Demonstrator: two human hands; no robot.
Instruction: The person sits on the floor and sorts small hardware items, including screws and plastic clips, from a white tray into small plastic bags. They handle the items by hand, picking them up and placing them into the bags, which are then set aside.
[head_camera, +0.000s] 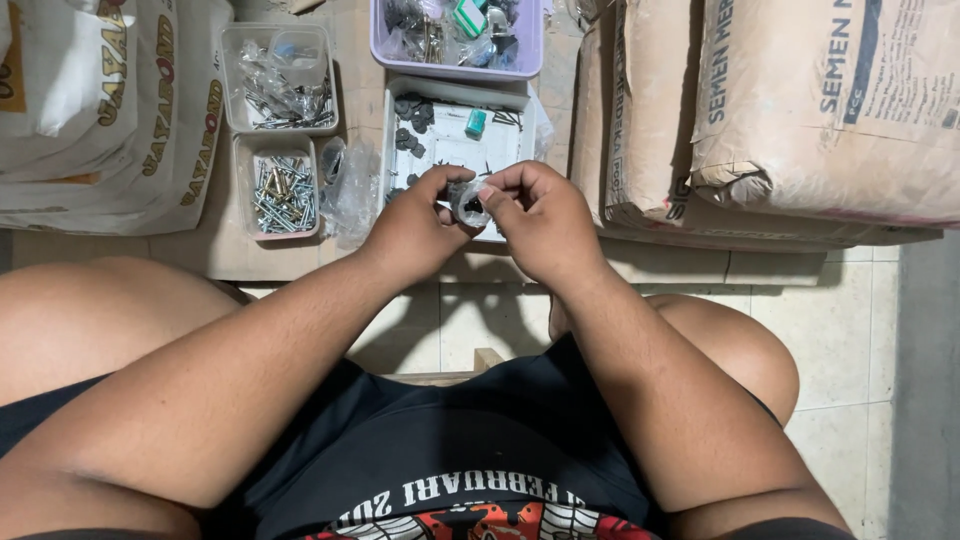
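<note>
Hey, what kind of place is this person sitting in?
Likely a hardware or building-supply storeroom: stacked paper cement sacks, clear tubs of screws and a white tray of small fittings sit on the tiled floor.

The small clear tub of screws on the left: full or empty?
Partly full. The small clear tub holds a loose heap of silvery screws, with bare wall visible above the heap. No lid covers it.

Black T-shirt with a white-and-red print — black shorts, arms and knees bare.
</note>
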